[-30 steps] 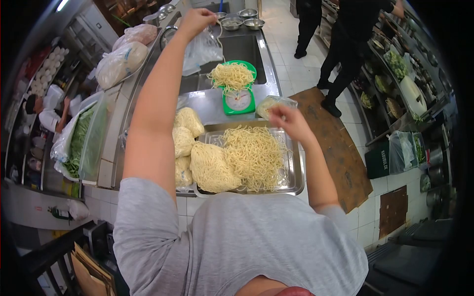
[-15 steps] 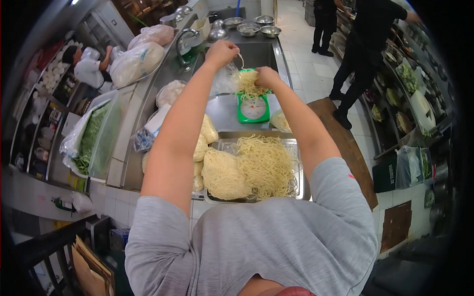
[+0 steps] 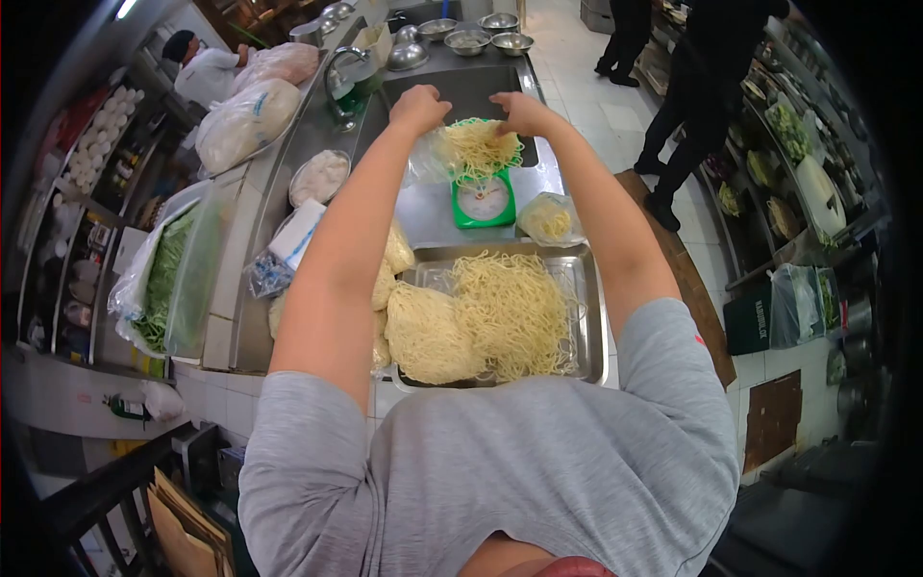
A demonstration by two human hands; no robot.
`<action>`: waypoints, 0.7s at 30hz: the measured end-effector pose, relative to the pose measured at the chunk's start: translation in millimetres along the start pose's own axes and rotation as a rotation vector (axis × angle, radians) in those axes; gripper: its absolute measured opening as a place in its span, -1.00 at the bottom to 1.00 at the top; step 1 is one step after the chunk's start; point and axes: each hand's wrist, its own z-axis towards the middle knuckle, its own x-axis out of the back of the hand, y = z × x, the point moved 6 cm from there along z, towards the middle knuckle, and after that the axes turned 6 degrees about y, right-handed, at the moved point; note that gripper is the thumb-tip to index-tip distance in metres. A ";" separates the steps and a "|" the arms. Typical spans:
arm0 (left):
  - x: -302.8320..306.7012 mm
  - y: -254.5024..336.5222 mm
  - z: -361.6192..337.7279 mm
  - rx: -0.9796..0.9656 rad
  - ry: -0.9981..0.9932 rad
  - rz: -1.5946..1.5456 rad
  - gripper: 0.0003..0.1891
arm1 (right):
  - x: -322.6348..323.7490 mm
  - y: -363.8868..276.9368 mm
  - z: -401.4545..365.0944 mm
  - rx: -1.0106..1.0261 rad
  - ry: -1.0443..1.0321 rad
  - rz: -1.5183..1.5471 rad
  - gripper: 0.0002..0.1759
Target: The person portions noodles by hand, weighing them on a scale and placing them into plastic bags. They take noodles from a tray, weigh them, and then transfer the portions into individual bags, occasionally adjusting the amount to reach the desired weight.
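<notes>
A heap of yellow noodles (image 3: 481,146) lies on top of a green kitchen scale (image 3: 485,213) with a round dial. Above the heap's left side is my left hand (image 3: 419,109), its fingers loosely bent and apart, no noodle visible in them. My right hand (image 3: 527,114) hovers at the heap's upper right, index finger extended and the others partly hidden. Nearer my body, a metal tray (image 3: 594,327) holds a loose pile of noodles (image 3: 514,313) beside a denser noodle bundle (image 3: 430,332). A clear plastic bag (image 3: 429,159) sits left of the scale.
A bag of noodles (image 3: 550,221) stands right of the scale. Behind are the sink (image 3: 461,91) and several metal bowls (image 3: 468,41). At left are a bin of greens (image 3: 207,279) and large filled bags (image 3: 248,123). A person in dark clothes (image 3: 697,96) stands at right.
The noodle strand that hung from my left hand is gone from it. My right hand has lifted off the noodles on the scale, and its fingers have opened. The view has shifted slightly.
</notes>
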 end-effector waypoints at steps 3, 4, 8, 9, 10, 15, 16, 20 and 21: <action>24.4 17.5 -9.6 -0.062 0.126 -0.182 -0.57 | 29.0 -16.1 -2.0 -0.263 0.019 0.268 -0.36; 28.1 22.3 -10.2 -0.165 0.217 -0.222 -0.61 | 39.9 -38.2 -8.6 -0.257 -0.012 0.389 -0.41; 66.1 54.6 -40.5 -0.237 0.301 -0.552 -0.70 | 41.6 -92.0 -27.6 -0.174 -0.174 0.623 -0.61; 71.9 60.1 -50.4 -0.249 0.247 -0.548 -0.74 | 34.6 -95.5 -29.3 -0.138 -0.222 0.620 -0.65; 78.0 64.1 -59.4 -0.262 0.194 -0.543 -0.78 | 32.3 -90.8 -25.6 -0.129 -0.136 0.608 -0.76; 85.1 42.4 -77.6 -0.559 0.211 0.014 -0.82 | 53.4 -92.7 -14.4 -0.203 0.002 0.723 -0.81; 87.6 34.4 -80.9 -0.504 0.220 0.123 -0.78 | 56.7 -98.1 -13.0 -0.159 -0.017 0.738 -0.81; 108.1 0.4 -78.9 -0.295 0.218 0.343 -0.63 | 45.5 -99.9 6.3 0.018 0.008 0.701 -0.69; 112.2 -9.7 -77.2 -0.229 0.215 0.350 -0.60 | 35.5 -92.5 11.5 0.095 0.054 0.689 -0.62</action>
